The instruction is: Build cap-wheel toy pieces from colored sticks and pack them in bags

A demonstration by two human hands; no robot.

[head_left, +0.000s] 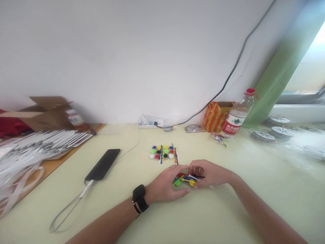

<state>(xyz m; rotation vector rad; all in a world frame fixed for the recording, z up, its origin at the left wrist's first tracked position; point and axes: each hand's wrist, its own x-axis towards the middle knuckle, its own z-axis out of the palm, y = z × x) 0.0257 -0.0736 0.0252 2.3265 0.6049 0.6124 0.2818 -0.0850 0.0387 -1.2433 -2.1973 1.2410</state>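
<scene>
A small pile of coloured plastic arrow pieces (188, 180) lies on the table, with green, yellow, blue, white and red ones showing. My left hand (169, 184) curves around its left side, thumb held apart from the fingers. On the right, my right hand (209, 172) cups the pile with bent fingers, its thumb low against the near edge. Both hands partly hide the pieces. Just beyond them, round coloured discs (157, 152) sit in two groups, with thin coloured arrows (175, 154) laid alongside.
A black phone (103, 165) on a white cable lies left. A power strip (149, 122) rests by the wall. At the back right stand a water bottle (235, 117), a striped bag (212, 117) and stacked discs (264, 136). A cardboard box (48, 113) is far left.
</scene>
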